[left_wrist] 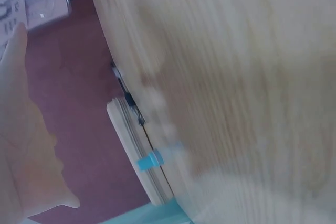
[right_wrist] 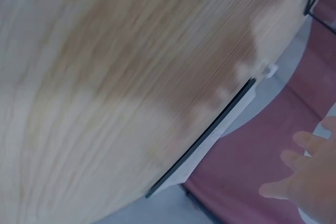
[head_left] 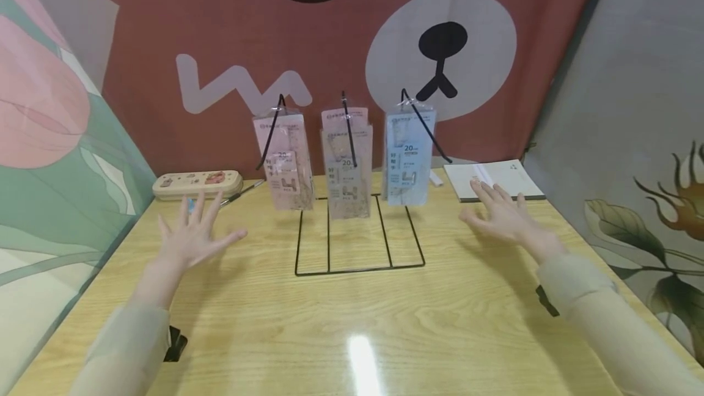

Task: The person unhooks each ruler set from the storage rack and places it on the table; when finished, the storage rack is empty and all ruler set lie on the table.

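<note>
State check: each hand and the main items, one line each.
Left hand: fingers spread, holding nothing
Right hand: fingers extended, holding nothing
Wire rack: standing
Pinkish packets: hanging
Blue packet: hanging
Pencil case: closed
Pen: lying down
White item: lying flat

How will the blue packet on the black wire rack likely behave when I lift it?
The blue packet is probably light, because it hangs from a thin arm of the black wire rack. It looks glossy and plastic-wrapped, so it may feel slippery. It hangs flat and straight, which suggests some stiffness.
</note>
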Demonstrator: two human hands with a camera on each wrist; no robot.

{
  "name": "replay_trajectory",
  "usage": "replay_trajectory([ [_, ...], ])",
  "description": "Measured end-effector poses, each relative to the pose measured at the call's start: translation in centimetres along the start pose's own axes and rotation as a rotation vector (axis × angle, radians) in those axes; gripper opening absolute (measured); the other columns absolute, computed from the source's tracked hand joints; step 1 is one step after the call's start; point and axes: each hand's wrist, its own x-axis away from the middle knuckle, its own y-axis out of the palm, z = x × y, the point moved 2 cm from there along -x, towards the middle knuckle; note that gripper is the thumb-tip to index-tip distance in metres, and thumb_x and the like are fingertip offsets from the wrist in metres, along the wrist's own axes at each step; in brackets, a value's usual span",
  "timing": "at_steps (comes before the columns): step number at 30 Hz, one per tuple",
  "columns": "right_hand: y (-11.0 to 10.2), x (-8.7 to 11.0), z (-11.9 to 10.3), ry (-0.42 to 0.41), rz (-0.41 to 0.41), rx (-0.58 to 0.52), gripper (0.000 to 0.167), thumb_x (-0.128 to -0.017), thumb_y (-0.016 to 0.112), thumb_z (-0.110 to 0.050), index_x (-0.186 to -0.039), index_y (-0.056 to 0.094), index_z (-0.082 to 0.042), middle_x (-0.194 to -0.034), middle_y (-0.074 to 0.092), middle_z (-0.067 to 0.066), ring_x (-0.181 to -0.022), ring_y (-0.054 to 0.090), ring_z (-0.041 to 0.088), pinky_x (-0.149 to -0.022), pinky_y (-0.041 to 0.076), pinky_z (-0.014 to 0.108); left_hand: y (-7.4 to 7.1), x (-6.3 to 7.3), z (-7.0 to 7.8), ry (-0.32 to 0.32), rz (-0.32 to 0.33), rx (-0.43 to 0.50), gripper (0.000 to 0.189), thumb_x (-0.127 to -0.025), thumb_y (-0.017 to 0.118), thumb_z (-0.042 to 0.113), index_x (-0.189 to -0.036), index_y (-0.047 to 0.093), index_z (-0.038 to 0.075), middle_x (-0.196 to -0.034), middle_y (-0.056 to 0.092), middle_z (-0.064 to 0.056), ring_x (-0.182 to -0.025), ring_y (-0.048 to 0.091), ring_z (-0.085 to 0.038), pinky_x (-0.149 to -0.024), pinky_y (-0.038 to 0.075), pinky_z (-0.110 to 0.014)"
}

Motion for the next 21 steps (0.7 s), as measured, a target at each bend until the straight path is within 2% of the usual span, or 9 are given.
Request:
replay_trajectory([
  [5, 0.3, -0.1, -1.3, -0.090, 0.064, -0.132, 0.081, -0.091, 0.057, -0.045, -0.148, 0.021, 0.001, -0.147, 0.029, 0.031, -0.134, 0.026, 0.051, -0.107, 0.016, 0.070, 0.5, 1.0, 1.1, 0.027, -0.047, 0.023, 0.097, -0.084, 0.036, 0.076, -0.151, -0.011, 0.025, -0.157, -0.004, -0.022, -0.140, -0.003, -0.052, -0.097, -0.009, -0.080],
  [9, 0.9, -0.5, -2.2, -0.154, 0.094, -0.292, 0.072, -0.092, 0.060, -0.031, -0.142, 0.028, 0.010, -0.142, 0.035, 0.034, -0.130, 0.032, 0.050, -0.108, 0.026, 0.062, 1.0, 1.7, 2.3, 0.052, -0.068, 0.051, 0.097, -0.085, 0.037, 0.074, -0.152, -0.008, 0.021, -0.157, -0.001, -0.022, -0.141, 0.000, -0.051, -0.100, -0.007, -0.078],
  [15, 1.9, -1.3, -4.0, -0.135, 0.104, -0.500, 0.061, -0.094, 0.058, -0.021, -0.142, 0.031, 0.005, -0.137, 0.043, 0.032, -0.125, 0.042, 0.048, -0.105, 0.031, 0.063, 2.2, 2.3, 4.4, 0.100, -0.122, 0.152, 0.097, -0.088, 0.037, 0.071, -0.152, -0.010, 0.016, -0.158, -0.004, -0.019, -0.143, -0.004, -0.046, -0.104, -0.009, -0.074],
  [19, 2.0, -1.7, -5.3, -0.122, 0.109, -0.637, 0.058, -0.094, 0.057, -0.019, -0.141, 0.032, 0.005, -0.136, 0.044, 0.032, -0.124, 0.044, 0.047, -0.106, 0.033, 0.060, 3.1, 2.3, 6.2, 0.150, -0.143, 0.251, 0.093, -0.091, 0.041, 0.063, -0.152, -0.003, 0.009, -0.158, -0.001, -0.020, -0.143, -0.002, -0.047, -0.107, -0.006, -0.071],
  [21, 1.9, -2.0, -5.8, -0.118, 0.114, -0.672, 0.058, -0.095, 0.057, -0.019, -0.140, 0.033, 0.006, -0.136, 0.044, 0.032, -0.124, 0.044, 0.048, -0.105, 0.035, 0.059, 3.5, 2.2, 7.1, 0.183, -0.150, 0.295, 0.091, -0.092, 0.043, 0.059, -0.152, 0.001, 0.005, -0.157, 0.001, -0.022, -0.142, 0.000, -0.047, -0.110, -0.003, -0.069],
])
